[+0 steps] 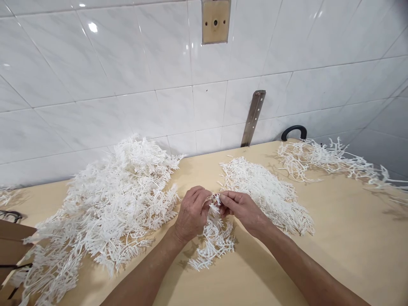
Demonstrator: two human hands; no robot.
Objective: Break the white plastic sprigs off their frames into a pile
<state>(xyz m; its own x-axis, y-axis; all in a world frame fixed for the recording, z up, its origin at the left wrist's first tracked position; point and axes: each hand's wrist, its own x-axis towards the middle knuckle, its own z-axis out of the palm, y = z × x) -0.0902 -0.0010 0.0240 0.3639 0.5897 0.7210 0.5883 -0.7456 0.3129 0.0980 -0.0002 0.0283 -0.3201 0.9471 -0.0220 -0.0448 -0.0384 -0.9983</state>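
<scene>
Near the middle of the table, my left hand (193, 214) is closed around the stem of a white branching plastic sprig (214, 238), whose tufted tips hang down to the tabletop. My right hand (239, 208) pinches the sprig's upper end between thumb and fingers, close beside the left. The exact grip points are partly hidden by the fingers. To the left lies a large heap of white tufted sprigs (117, 208). Just beyond my right hand is a flatter pile of small white pieces (266, 191).
Bare branched white stems (331, 159) lie at the back right, by a black curved handle (293, 131). A metal bracket (254, 117) stands against the tiled wall (153, 55). At the left edge are a brown cardboard box (14, 242) and dark-framed glasses (12, 215).
</scene>
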